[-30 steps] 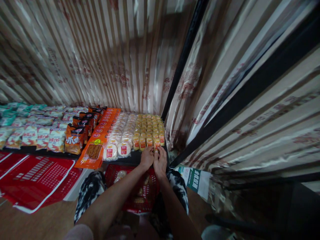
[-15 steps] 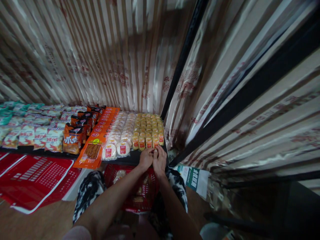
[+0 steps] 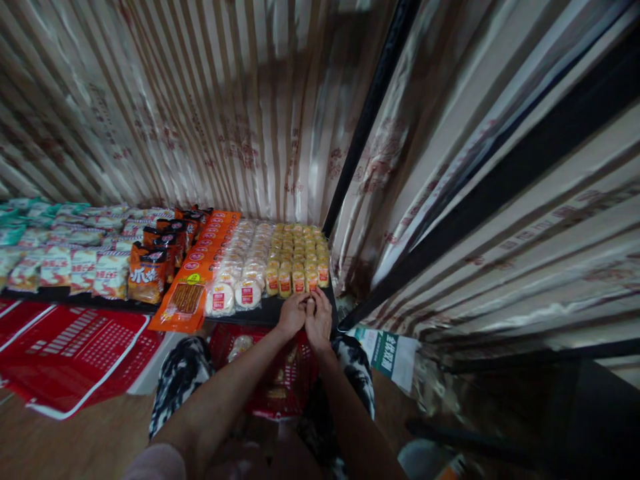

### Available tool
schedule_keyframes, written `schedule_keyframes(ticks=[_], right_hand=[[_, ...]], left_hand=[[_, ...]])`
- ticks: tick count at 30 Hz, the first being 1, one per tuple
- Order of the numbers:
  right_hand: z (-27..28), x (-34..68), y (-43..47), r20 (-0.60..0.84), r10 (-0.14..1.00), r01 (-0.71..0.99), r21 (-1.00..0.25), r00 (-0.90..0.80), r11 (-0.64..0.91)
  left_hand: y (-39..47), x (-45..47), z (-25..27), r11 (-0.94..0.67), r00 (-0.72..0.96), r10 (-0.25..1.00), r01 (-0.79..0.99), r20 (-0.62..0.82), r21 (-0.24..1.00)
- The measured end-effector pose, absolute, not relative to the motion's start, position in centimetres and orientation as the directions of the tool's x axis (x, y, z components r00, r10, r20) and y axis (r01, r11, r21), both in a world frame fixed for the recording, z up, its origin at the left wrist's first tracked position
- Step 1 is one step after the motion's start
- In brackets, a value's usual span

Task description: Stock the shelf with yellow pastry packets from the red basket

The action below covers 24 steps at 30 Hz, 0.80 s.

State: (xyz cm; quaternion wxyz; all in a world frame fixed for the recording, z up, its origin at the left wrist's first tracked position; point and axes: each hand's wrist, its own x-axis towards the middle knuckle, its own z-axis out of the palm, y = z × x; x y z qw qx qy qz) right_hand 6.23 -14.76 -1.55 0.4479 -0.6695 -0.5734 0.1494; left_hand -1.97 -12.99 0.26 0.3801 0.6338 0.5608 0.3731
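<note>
My left hand (image 3: 292,315) and my right hand (image 3: 319,316) meet at the shelf's front edge, thumbs close together. Fingers on both are bent and closed; whatever lies between them is too small or hidden to make out. Right in front of the fingertips stand rows of small yellow wrapped snack packets (image 3: 285,280) with orange-red labels. To their left lie rows of round white wrapped crackers (image 3: 220,299) with red labels. Below my forearms, between my knees, a red basket (image 3: 300,393) holds more wrapped packets.
Left along the black shelf (image 3: 273,312) are an orange packet of brown sticks (image 3: 187,300), orange-black bags (image 3: 147,272) and white bags (image 3: 110,275). Another red basket (image 3: 75,353) stands below. A black post (image 3: 370,107) and striped curtain (image 3: 260,133) enclose the back and right.
The camera view has shifted slightly. Both hands stay together at the front of the yellow packets, with only a tiny movement of the fingers.
</note>
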Motion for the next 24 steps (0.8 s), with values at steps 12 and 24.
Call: schedule_keyframes(ticks=[12, 24], right_hand=[[-1.3, 5.1, -17.2, 0.349, 0.882, 0.622, -0.778, 0.316, 0.085], [-2.9, 1.8, -21.1, 0.464, 0.857, 0.615, -0.750, 0.225, 0.244]], left_hand=[[-15.0, -2.8, 0.5, -0.041, 0.041, 0.999, 0.390, 0.027, 0.920], [-18.6, -7.2, -0.6, -0.145, 0.122, 0.988, 0.567, 0.091, 0.811]])
